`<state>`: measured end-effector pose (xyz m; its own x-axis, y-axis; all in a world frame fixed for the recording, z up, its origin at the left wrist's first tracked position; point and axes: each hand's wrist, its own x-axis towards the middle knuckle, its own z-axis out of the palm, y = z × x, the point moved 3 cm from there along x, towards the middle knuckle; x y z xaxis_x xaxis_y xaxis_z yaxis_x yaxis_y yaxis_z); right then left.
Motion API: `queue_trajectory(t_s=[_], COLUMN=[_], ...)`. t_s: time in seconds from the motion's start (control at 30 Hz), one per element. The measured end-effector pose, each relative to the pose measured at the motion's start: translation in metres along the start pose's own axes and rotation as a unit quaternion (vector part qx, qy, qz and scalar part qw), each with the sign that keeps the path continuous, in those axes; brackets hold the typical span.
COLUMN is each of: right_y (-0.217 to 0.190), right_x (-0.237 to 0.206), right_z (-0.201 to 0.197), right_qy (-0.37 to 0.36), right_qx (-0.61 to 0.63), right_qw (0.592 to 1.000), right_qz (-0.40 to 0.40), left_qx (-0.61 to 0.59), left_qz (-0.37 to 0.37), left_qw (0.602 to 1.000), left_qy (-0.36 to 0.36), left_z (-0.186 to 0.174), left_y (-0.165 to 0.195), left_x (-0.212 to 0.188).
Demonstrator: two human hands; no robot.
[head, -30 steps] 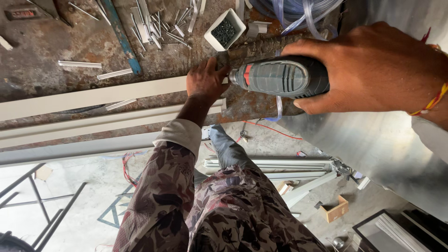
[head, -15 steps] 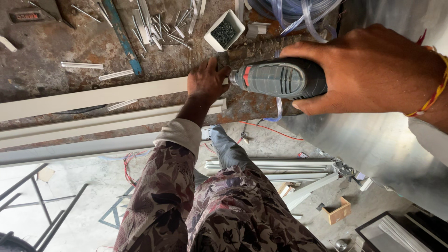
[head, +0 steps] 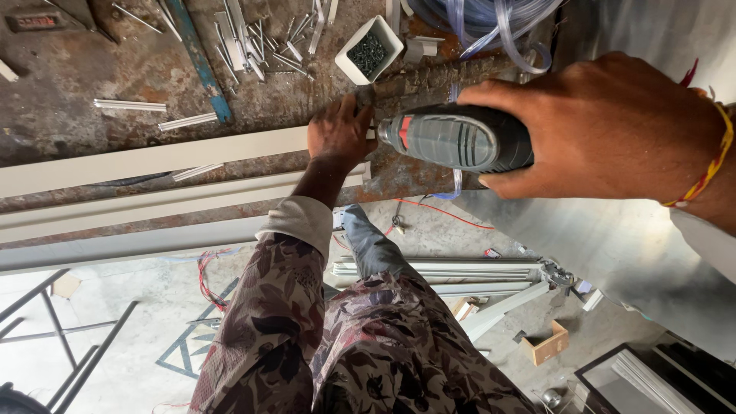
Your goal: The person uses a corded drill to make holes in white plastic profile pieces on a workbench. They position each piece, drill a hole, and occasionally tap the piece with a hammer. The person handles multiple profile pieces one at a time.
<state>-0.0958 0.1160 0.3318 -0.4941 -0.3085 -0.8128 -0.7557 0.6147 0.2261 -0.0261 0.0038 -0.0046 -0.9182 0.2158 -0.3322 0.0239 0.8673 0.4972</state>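
Drill (head: 460, 139) wrapped tight in right hand (head: 606, 126), nose aimed at white profile (head: 153, 159) lying on rusty bench (head: 69, 77). Left hand (head: 340, 134) pressed flat on profile end, just beside the nose. Bit tip hidden. Judged mid-drilling; next called for straight push, profile kept pinned.

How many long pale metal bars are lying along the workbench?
3. One bar lies under the left hand, a second bar just below it, a third bar along the bench's edge. Others may be hidden beyond the frame.
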Motion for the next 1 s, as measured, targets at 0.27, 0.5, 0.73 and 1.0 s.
queue_trajectory(t_s=[0.27,0.5,0.73,1.0], right_y=[0.014,0.011,-0.007,-0.009], right_x=[-0.006,-0.032,-0.056,-0.043], right_z=[0.032,0.088,0.152,0.257], right_qy=[0.062,0.130,0.215,0.173], right_qx=[0.127,0.210,0.458,0.814], right_qw=[0.990,0.969,0.859,0.548], right_qz=[-0.008,0.026,0.076,0.083], left_qx=[-0.007,-0.003,-0.002,0.008], left_qz=[0.012,0.013,0.014,0.017], left_qw=[1.000,1.000,1.000,1.000], left_qy=[0.002,0.000,-0.015,0.011], left_z=[0.005,0.002,0.001,0.002], left_y=[-0.004,-0.003,0.000,0.001], left_x=[-0.002,-0.002,-0.002,-0.002])
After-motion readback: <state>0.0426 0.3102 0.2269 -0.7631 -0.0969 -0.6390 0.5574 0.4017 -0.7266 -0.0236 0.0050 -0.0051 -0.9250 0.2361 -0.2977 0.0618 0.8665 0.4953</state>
